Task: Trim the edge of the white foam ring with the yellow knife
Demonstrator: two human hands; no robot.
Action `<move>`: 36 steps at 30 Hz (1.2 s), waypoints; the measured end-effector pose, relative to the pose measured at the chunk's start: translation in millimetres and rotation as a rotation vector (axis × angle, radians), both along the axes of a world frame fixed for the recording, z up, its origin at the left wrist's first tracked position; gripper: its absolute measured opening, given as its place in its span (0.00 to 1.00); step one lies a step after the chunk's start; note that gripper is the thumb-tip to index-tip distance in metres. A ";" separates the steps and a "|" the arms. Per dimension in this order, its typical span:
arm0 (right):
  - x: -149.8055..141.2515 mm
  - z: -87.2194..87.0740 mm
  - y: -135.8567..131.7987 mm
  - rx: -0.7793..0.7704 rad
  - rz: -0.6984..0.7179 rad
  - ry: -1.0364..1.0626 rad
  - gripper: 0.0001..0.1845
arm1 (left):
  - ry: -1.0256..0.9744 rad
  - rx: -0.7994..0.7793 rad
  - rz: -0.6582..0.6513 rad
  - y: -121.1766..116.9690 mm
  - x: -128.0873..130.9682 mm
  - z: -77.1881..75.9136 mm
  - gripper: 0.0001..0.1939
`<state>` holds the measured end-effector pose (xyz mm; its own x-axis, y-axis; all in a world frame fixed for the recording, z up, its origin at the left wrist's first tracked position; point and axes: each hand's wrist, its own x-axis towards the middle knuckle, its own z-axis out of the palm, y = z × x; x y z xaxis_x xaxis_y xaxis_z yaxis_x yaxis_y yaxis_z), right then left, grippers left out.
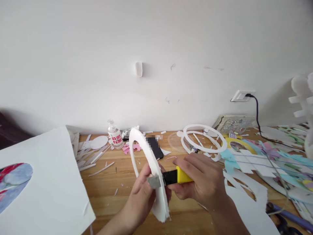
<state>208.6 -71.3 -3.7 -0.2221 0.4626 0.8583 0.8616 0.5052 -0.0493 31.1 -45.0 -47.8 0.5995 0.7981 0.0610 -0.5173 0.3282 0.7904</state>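
A white foam ring (146, 150) stands on edge in front of me, raised above the wooden table. My left hand (144, 192) grips its lower part, with the thumb on the near side. In my right hand (202, 179) is a yellow and black utility knife (179, 176). Its wide blade (154, 181) lies across the ring's outer edge close to my left thumb. How deep the blade sits in the foam I cannot tell. The ring's lowest part looks rough along its edge.
A phone (155, 148), a water bottle (115, 135) and white scraps (97, 151) lie toward the wall. More white rings (205, 127), coloured foam pieces (271, 163) and scissors (281, 218) are to the right. A large white board (49, 156) covers the left side.
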 end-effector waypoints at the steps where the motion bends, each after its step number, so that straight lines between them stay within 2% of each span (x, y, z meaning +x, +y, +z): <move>1: -0.9 -0.4 -0.1 0.006 0.016 -0.002 0.23 | -0.044 -0.055 0.018 0.0 2.0 4.8 0.24; 5: -10.3 -4.0 -0.6 -0.009 0.050 -0.026 0.25 | -0.165 -0.221 -0.063 -2.8 7.1 16.3 0.31; 7: -16.1 -6.7 -0.7 -0.037 0.058 -0.041 0.25 | -0.230 -0.244 -0.091 -3.7 7.9 15.4 0.29; 10: -21.4 -10.9 0.1 -0.054 0.056 -0.047 0.24 | -0.255 -0.220 -0.062 -3.3 8.6 13.3 0.25; 16: -13.4 -10.3 3.7 -0.036 0.032 -0.043 0.25 | -0.007 -0.174 0.209 -4.2 8.8 19.8 0.30; 21: -12.7 -4.6 0.9 -0.004 0.002 -0.052 0.26 | 0.033 -0.127 0.208 -7.6 8.4 21.6 0.31; 25: -21.7 -4.3 -1.0 -0.014 0.004 -0.032 0.25 | 0.191 -0.052 0.299 -7.7 7.8 14.4 0.31; 28: -17.3 -5.7 1.9 -0.011 0.007 -0.024 0.26 | 0.087 -0.054 0.242 -8.6 6.5 7.7 0.29; 32: 6.2 -6.2 6.4 0.034 -0.121 -0.069 0.23 | -0.078 0.016 0.121 -12.2 5.7 6.4 0.28; 36: 17.3 -3.5 2.5 0.074 -0.108 -0.031 0.24 | -0.115 0.083 0.117 -10.5 5.6 10.4 0.25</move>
<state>225.9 -68.8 -7.2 -0.2014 0.4207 0.8845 0.9119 0.4103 0.0125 36.6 -55.6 -37.4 0.4877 0.8515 0.1927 -0.6371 0.1962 0.7454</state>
